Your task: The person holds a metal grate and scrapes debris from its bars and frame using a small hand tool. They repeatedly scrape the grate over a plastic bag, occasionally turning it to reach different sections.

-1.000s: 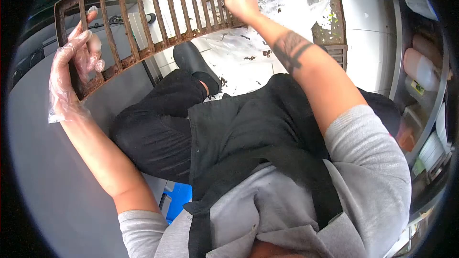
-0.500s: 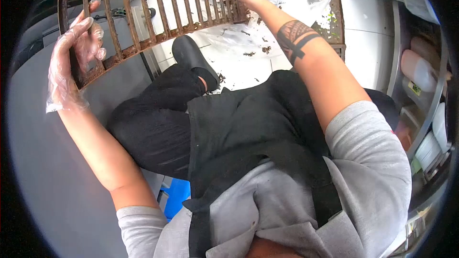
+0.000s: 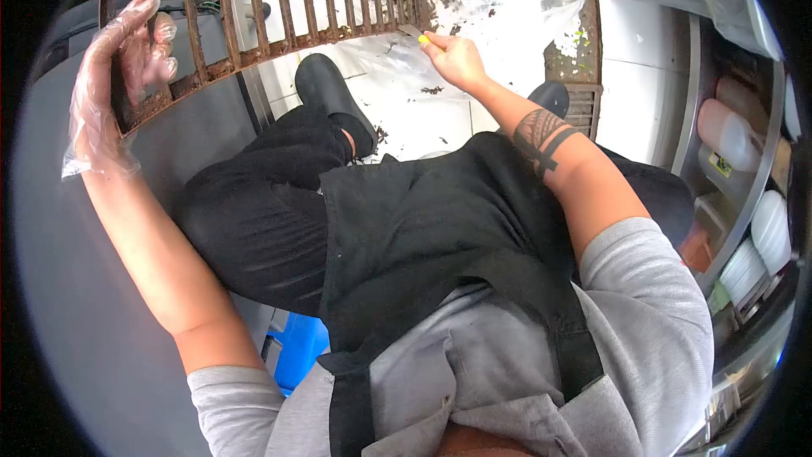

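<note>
A rusty metal grate (image 3: 233, 57) with long parallel bars is held up and tilted across the top left. My left hand (image 3: 127, 59), in a clear plastic glove, grips its left end, with the fingers through the gap by the end bar. My bare right hand (image 3: 455, 59) is closed around a small tool with a yellow handle and a thin metal blade (image 3: 409, 30); its exact kind is hard to make out. The blade's tip is at the grate's lower edge, near the right end. Most of the handle is hidden in my fist.
Clear plastic sheeting (image 3: 516, 0) and dark flakes lie on the white tiled floor (image 3: 448, 123). A brown slotted drain cover (image 3: 584, 110) is to the right. Grey panels (image 3: 101, 228) stand at my left, a metal shelf with containers (image 3: 727, 131) at my right. Something blue (image 3: 300, 351) is below.
My right hand has come down toward me with the tool, from the grate's upper right to its lower edge. The grate and my left hand have shifted slightly left in view.
</note>
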Action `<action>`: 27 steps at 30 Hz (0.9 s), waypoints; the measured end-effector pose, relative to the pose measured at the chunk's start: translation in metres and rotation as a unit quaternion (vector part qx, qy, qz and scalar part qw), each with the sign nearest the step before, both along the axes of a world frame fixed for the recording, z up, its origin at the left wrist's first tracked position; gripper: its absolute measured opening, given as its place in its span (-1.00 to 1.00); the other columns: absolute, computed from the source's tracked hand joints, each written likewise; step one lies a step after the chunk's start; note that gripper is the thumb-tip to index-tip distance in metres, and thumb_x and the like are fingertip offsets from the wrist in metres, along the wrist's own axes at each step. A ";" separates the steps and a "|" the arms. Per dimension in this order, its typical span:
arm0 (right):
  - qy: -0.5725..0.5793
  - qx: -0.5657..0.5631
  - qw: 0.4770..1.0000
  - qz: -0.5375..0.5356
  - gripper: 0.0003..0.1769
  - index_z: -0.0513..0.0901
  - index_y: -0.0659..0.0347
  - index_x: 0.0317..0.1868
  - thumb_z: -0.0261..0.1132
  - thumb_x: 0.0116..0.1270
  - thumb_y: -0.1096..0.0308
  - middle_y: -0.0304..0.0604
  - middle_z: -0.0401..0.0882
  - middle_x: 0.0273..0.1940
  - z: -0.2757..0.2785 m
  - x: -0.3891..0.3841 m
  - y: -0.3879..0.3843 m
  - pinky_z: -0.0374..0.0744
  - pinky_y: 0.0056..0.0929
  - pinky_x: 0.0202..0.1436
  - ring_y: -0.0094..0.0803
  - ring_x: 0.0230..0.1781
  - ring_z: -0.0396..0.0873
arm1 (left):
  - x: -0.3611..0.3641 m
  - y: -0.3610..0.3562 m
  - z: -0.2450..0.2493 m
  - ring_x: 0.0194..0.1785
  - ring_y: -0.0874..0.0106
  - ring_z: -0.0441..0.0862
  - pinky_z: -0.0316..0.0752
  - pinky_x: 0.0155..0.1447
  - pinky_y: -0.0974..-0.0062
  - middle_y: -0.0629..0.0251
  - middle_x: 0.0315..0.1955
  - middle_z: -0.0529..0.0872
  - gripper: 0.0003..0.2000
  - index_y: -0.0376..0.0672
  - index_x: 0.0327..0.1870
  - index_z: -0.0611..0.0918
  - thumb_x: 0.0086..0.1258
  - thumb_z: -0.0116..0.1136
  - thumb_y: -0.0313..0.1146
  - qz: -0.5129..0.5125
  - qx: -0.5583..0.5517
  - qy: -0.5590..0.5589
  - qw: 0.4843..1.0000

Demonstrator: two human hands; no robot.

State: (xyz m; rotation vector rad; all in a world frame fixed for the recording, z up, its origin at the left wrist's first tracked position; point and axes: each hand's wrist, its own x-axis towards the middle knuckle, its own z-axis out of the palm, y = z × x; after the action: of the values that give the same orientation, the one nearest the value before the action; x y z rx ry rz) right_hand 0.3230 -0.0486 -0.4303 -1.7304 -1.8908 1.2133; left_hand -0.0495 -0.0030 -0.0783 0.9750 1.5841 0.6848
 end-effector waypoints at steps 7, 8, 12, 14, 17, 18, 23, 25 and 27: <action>0.004 -0.025 0.995 -0.095 -0.52 0.76 0.12 0.18 0.22 0.48 -0.01 0.19 0.76 -0.05 -0.011 -0.019 -0.012 0.66 -0.08 0.16 0.17 0.01 0.72 | 0.002 0.006 -0.003 -0.51 0.62 0.40 0.43 -0.33 0.61 0.40 -0.42 0.55 -0.45 -0.25 0.48 0.50 0.55 0.13 -0.16 0.004 -0.014 -0.012 1.000; -0.013 -0.025 0.995 -0.099 -0.54 0.78 0.11 0.13 0.20 0.49 -0.01 0.19 0.76 -0.08 -0.014 -0.021 0.000 0.66 -0.05 0.14 0.17 -0.01 0.72 | 0.004 0.005 -0.002 -0.52 0.63 0.39 0.43 -0.34 0.61 0.39 -0.42 0.55 -0.43 -0.27 0.49 0.48 0.55 0.12 -0.16 0.003 -0.005 -0.001 1.000; -0.047 0.006 0.994 -0.103 -0.56 0.79 0.12 -0.04 0.14 0.49 -0.03 0.20 0.76 -0.17 -0.029 -0.032 0.067 0.65 0.04 0.09 0.20 -0.06 0.71 | 0.019 0.000 -0.001 -0.54 0.64 0.38 0.44 -0.36 0.61 0.38 -0.45 0.55 -0.40 -0.31 0.51 0.44 0.53 0.11 -0.16 0.028 0.021 0.029 0.999; -0.052 0.063 0.992 -0.099 -0.54 0.77 0.17 -0.13 0.10 0.50 -0.03 0.20 0.75 -0.23 -0.026 -0.037 0.096 0.65 0.06 0.08 0.20 -0.10 0.72 | 0.013 0.001 -0.003 -0.53 0.63 0.39 0.43 -0.39 0.61 0.37 -0.46 0.55 -0.39 -0.31 0.52 0.44 0.53 0.10 -0.15 0.020 0.020 0.014 1.000; -0.071 0.027 0.996 -0.035 -0.52 0.79 0.15 -0.02 0.12 0.51 -0.05 0.21 0.75 -0.19 -0.029 -0.021 0.072 0.65 0.03 0.09 0.21 -0.07 0.71 | 0.013 0.005 0.000 -0.54 0.63 0.39 0.42 -0.41 0.61 0.37 -0.46 0.55 -0.38 -0.31 0.52 0.43 0.54 0.09 -0.14 0.014 -0.003 0.050 0.999; -0.045 -0.012 0.998 -0.041 -0.51 0.78 0.13 0.04 0.13 0.51 -0.07 0.21 0.75 -0.19 -0.018 -0.010 0.048 0.66 0.01 0.08 0.21 -0.07 0.71 | 0.011 0.006 -0.002 -0.54 0.62 0.38 0.41 -0.40 0.61 0.38 -0.46 0.55 -0.39 -0.31 0.52 0.43 0.55 0.08 -0.14 0.031 -0.007 0.020 0.999; -0.020 0.007 0.998 -0.057 -0.46 0.75 0.10 0.19 0.15 0.52 -0.11 0.22 0.74 -0.19 -0.026 -0.006 -0.002 0.68 0.00 0.05 0.22 -0.12 0.72 | 0.013 0.001 -0.008 -0.53 0.66 0.35 0.37 -0.41 0.65 0.41 -0.46 0.53 -0.42 -0.31 0.53 0.43 0.58 0.06 -0.18 0.028 0.012 0.063 0.998; -0.038 0.048 0.995 -0.073 -0.48 0.77 0.09 0.16 0.13 0.53 -0.10 0.21 0.75 -0.20 -0.031 -0.031 0.054 0.68 0.01 0.05 0.23 -0.13 0.72 | 0.014 0.000 -0.006 -0.52 0.66 0.36 0.36 -0.42 0.65 0.42 -0.45 0.54 -0.41 -0.30 0.53 0.43 0.58 0.07 -0.16 0.038 0.003 0.036 0.999; -0.034 0.095 0.992 -0.081 -0.49 0.77 0.08 0.15 0.13 0.54 -0.09 0.21 0.75 -0.20 -0.039 -0.037 0.070 0.68 0.02 0.06 0.24 -0.14 0.72 | 0.011 0.000 -0.007 -0.52 0.65 0.36 0.36 -0.41 0.65 0.42 -0.45 0.54 -0.40 -0.29 0.53 0.43 0.57 0.07 -0.14 0.029 -0.006 0.044 0.999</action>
State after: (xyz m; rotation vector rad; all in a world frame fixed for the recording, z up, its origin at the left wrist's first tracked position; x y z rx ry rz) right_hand 0.2859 0.0216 -0.4689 -1.8005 -1.7968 0.8948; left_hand -0.0386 -0.0032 -0.0856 0.9643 1.6973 0.6804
